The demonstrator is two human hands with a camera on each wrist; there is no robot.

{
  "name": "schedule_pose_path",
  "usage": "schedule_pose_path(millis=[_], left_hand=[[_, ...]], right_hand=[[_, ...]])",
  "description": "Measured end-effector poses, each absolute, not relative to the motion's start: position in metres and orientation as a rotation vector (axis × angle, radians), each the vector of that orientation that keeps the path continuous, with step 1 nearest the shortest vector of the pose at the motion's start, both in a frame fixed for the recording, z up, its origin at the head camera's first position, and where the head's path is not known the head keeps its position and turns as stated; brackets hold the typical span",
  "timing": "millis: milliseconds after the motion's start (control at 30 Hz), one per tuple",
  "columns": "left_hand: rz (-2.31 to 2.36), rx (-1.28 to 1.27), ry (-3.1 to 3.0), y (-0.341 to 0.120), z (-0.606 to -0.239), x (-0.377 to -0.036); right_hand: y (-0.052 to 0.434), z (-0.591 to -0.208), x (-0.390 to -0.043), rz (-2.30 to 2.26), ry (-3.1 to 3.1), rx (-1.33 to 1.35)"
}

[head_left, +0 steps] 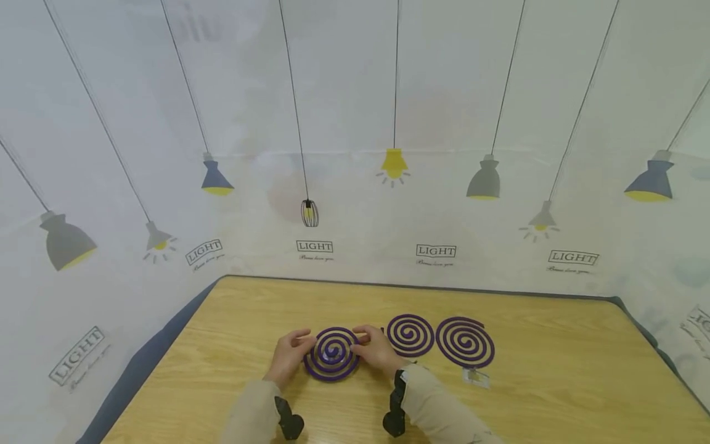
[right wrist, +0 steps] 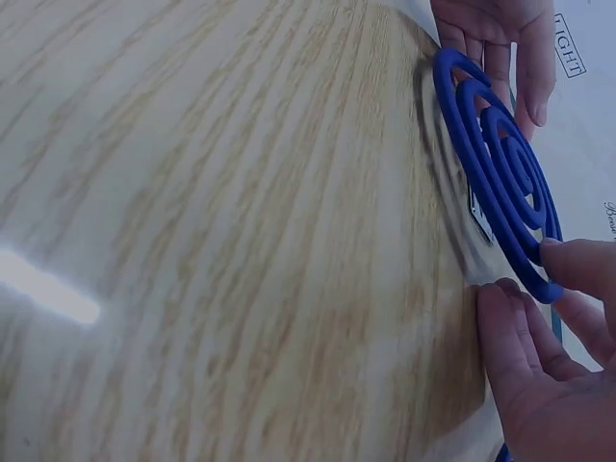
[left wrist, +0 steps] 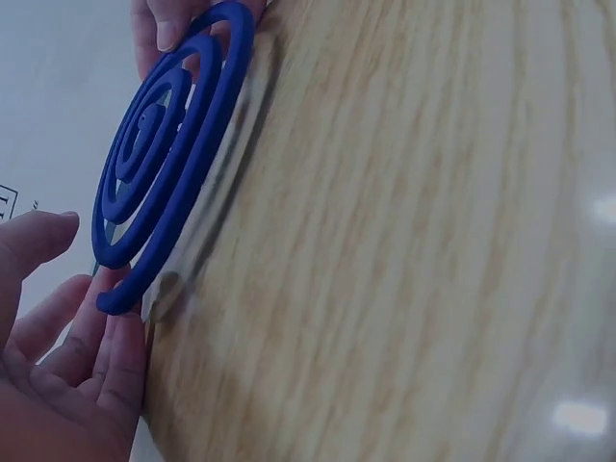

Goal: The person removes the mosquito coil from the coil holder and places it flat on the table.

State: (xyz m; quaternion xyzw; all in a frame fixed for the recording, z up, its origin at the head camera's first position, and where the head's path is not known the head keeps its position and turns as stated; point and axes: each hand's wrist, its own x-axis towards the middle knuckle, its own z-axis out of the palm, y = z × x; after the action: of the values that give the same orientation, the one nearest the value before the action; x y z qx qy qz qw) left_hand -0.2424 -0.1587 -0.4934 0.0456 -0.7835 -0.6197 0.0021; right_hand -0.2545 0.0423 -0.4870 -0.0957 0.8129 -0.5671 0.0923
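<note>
A purple mosquito coil [head_left: 333,351], looking blue in the wrist views, is lifted slightly off the table between both hands, its shadow beneath it. My right hand [head_left: 379,350] pinches the right edge, thumb [right wrist: 577,267] on top and fingers underneath. At the left edge, my left hand [head_left: 290,356] supports the coil from below with extended fingers [left wrist: 120,361], while its thumb [left wrist: 43,236] stands apart from the coil. Right of the hands, two more purple coils lie on the table: a nearer coil [head_left: 409,333] and a farther coil [head_left: 466,340].
A small clear packet [head_left: 476,377] lies just below the farthest right coil. Under the lifted coil, a small dark-and-white item [right wrist: 479,218] shows on the wooden table [head_left: 554,382]. A pale wall covering [head_left: 366,246] printed with lamps stands behind the table.
</note>
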Motion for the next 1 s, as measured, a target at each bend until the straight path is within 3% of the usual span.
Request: schedule_pose_path(millis=[1000], left_hand=[[-1.740,0.182,-2.537,-0.1540,-0.4975,-0.2422]], right_hand=[[0.0433,-0.4901,-0.2550,-1.663,2.358,-0.276]])
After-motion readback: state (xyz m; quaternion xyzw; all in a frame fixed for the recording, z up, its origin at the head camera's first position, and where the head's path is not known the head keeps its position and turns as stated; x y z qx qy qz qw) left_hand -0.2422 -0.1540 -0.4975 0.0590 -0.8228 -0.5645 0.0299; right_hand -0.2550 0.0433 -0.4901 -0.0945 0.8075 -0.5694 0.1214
